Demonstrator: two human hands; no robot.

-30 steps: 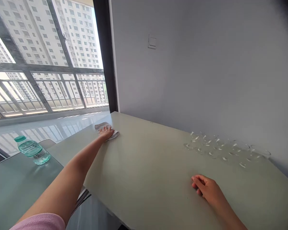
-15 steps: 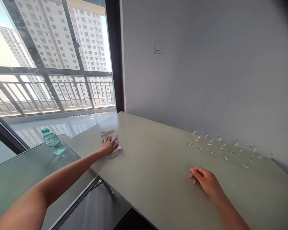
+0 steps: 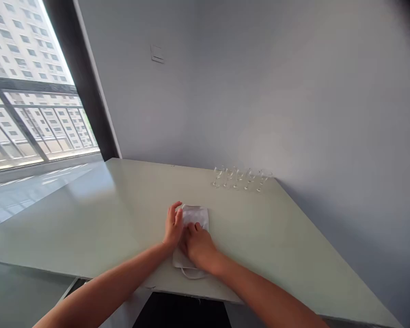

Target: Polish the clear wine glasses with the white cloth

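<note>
A folded pale cloth lies on the table near its front edge, with a strip or loop of it showing at the bottom. At its left edge is my left hand, fingers apart, with nothing seen in its grasp. My right hand rests on the middle of the cloth with its fingers curled down against it; the fingertips are partly hidden. The two hands are close together, the right one covering part of the cloth.
Several small clear stemmed glasses stand in a row at the back of the table, near the wall. A lower surface lies at the front left. A window with a railing is at the left.
The view has turned right, and the bottle is out of view. The cloth is now in front of me at the table's front, and my right hand has come onto it beside my left.
</note>
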